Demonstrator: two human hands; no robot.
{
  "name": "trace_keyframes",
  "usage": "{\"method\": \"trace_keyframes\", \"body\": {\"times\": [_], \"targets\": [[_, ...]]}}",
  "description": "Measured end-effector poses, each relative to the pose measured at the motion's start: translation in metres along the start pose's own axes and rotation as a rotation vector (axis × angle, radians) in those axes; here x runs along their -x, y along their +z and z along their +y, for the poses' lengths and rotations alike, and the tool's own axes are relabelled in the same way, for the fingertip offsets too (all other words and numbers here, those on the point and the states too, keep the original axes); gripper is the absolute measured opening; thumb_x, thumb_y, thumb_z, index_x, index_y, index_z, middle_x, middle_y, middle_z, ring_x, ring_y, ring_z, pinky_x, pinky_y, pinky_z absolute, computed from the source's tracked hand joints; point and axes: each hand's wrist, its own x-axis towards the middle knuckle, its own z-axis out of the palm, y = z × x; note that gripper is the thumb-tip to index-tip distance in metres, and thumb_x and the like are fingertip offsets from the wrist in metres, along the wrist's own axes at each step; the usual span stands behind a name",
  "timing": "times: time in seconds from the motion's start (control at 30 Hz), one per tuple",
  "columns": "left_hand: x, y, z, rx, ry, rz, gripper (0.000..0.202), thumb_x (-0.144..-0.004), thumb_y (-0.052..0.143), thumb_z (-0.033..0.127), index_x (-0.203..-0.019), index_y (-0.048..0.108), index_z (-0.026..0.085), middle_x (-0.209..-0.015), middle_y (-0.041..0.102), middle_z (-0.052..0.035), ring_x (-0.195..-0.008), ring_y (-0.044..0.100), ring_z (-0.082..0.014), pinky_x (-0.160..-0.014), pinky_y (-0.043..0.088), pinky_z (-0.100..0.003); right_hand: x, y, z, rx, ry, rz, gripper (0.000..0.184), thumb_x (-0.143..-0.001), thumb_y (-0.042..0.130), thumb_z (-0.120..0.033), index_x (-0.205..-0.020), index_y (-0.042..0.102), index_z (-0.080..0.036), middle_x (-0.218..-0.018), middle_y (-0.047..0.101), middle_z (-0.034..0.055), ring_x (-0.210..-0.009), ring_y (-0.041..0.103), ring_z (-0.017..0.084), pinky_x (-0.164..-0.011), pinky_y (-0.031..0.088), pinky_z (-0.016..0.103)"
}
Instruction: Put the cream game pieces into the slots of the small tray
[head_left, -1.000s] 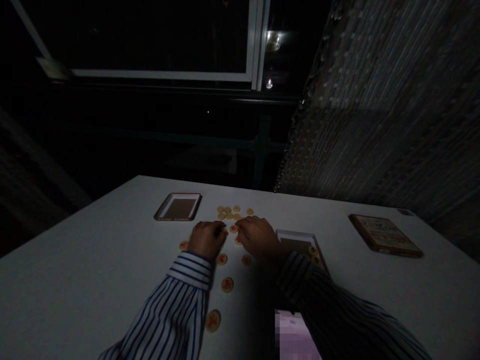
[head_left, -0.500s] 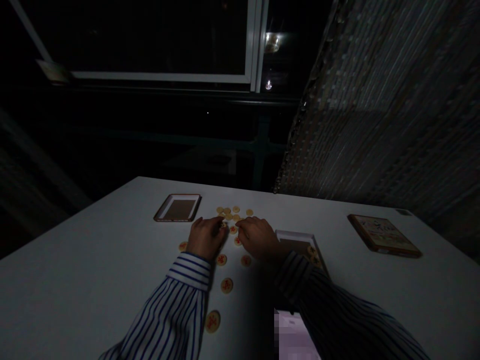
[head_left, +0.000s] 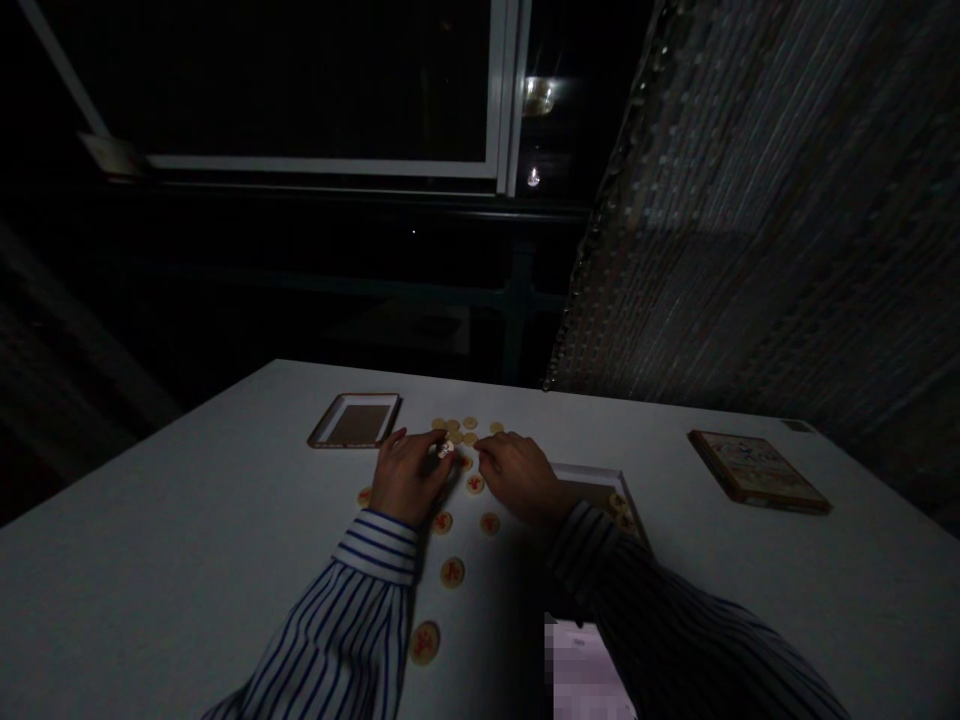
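My left hand [head_left: 407,478] pinches a Chinese chess piece [head_left: 445,449] between thumb and fingertips, its marked face catching the light. Close on its right, my right hand [head_left: 521,475] has its fingers drawn together over the pieces; what they hold, if anything, is hidden. A piece [head_left: 466,464] lies partly covered between the hands, and a red-marked piece [head_left: 475,484] sits just below it. Several plain-looking pieces [head_left: 454,437] cluster beyond my fingertips. Nearer to me, red-marked pieces lie spread out, among them one [head_left: 452,572] between my forearms and another [head_left: 425,642] beside my left sleeve.
An open shallow box [head_left: 358,420] stands at the back left of the white table [head_left: 187,560]. A second open box [head_left: 592,480], holding a few pieces, is partly behind my right arm. A printed box lid [head_left: 757,468] lies at right, near a bead curtain [head_left: 712,250].
The piece in my left hand now shows its face more clearly, and my left fingers are a little wider apart around it. My right hand has barely moved. The view has shifted slightly.
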Motion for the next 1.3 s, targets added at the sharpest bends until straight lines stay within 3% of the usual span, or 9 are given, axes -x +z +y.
{"method": "trace_keyframes", "body": {"times": [0.47,0.73,1.3], "targets": [[0.002,-0.017,0.011,-0.022,0.061,0.142,0.025,-0.073,0.054,0.033,-0.094,0.056,0.019,-0.089,0.067,-0.0037,-0.085,0.059,-0.0185,-0.090,0.037,-0.038,0.007,-0.042,0.010,-0.161,0.026,0.108,0.030,-0.080,0.039,-0.023,-0.102,0.058,-0.018,-0.100,0.061,0.0042,-0.093,0.053,0.015,-0.083,0.035,0.025],[-0.001,-0.028,0.043,0.001,0.086,0.123,0.028,-0.073,0.054,0.035,-0.095,0.055,0.018,-0.092,0.066,-0.0041,-0.088,0.058,-0.0190,-0.091,0.036,-0.040,0.032,-0.072,0.028,-0.217,0.033,0.180,0.028,-0.079,0.041,-0.023,-0.099,0.060,-0.018,-0.094,0.064,0.0045,-0.086,0.056,0.015,-0.079,0.040,0.027],[-0.005,0.002,0.111,0.119,0.178,0.009,0.025,-0.076,0.052,0.028,-0.099,0.054,0.019,-0.094,0.065,-0.0037,-0.090,0.057,-0.0171,-0.093,0.032,-0.041,0.067,-0.083,0.059,-0.421,0.088,0.142,0.021,-0.076,0.046,-0.025,-0.087,0.063,-0.018,-0.082,0.065,0.0026,-0.076,0.057,0.014,-0.071,0.041,0.025]]}}
